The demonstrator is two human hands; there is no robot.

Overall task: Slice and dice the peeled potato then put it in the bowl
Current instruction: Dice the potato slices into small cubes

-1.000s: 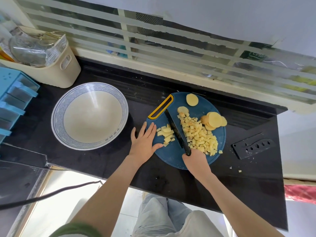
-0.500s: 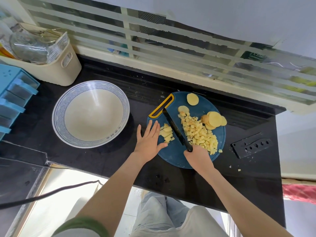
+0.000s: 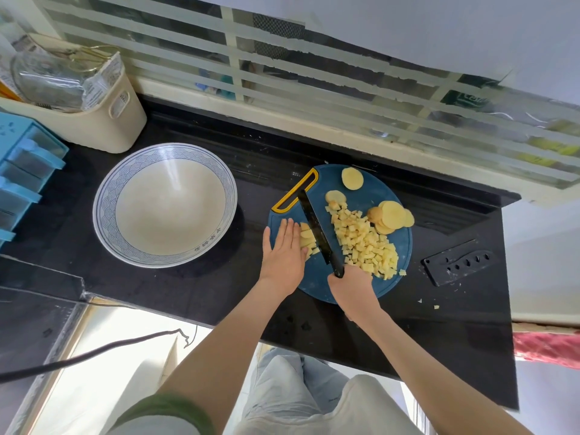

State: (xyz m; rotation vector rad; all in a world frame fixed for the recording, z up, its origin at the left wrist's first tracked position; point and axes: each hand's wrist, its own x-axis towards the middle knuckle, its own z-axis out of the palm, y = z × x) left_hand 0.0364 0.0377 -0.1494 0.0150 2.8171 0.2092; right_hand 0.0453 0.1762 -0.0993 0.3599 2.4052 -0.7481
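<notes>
Black counter point(image 3: 188, 287): right hand point(image 3: 351, 287) grasps knife point(image 3: 317, 230) on blue board point(image 3: 370, 196); left hand point(image 3: 282, 255) flat, released, against diced potato point(image 3: 306, 238); bowl point(image 3: 105, 211) rim writing unreadable.

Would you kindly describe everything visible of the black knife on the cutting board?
The knife is all black, with a long, narrow, matte blade. It lies diagonally across the blue cutting board, tip towards the board's yellow handle slot. The right hand holds its grip at the near end. The blade runs between a small heap of diced potato, which it touches, and the large pile.
</notes>
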